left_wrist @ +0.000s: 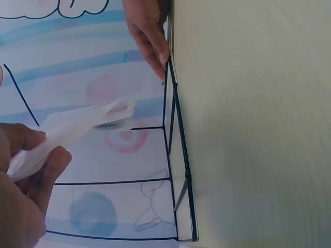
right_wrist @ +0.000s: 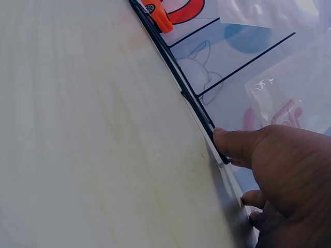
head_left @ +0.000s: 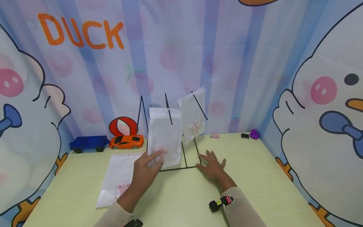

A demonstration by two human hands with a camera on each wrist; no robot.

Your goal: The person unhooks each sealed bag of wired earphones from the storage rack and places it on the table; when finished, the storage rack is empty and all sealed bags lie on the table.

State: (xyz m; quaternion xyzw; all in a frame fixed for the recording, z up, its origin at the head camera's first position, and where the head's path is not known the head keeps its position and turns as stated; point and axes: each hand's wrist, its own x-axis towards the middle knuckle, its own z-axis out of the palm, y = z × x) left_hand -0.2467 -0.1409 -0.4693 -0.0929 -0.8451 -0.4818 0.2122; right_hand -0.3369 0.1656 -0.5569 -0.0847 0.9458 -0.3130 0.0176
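My left hand pinches the lower part of a white plastic packet between thumb and fingers. The packet's top overlaps the middle hook of a thin black wire rack in the head view. Small printed lettering shows near the packet's end in the left wrist view. My right hand touches the rack's front right corner, its fingers spread and the thumb against the wire. A second white packet with a pink item inside hangs tilted from the right hook. The left hook carries nothing.
Another white packet with a pink item lies on the table left of the rack. Behind it stand a blue toy wagon, an orange toy car and a red-and-white ring. Several small objects, including a purple one, lie at the back right.
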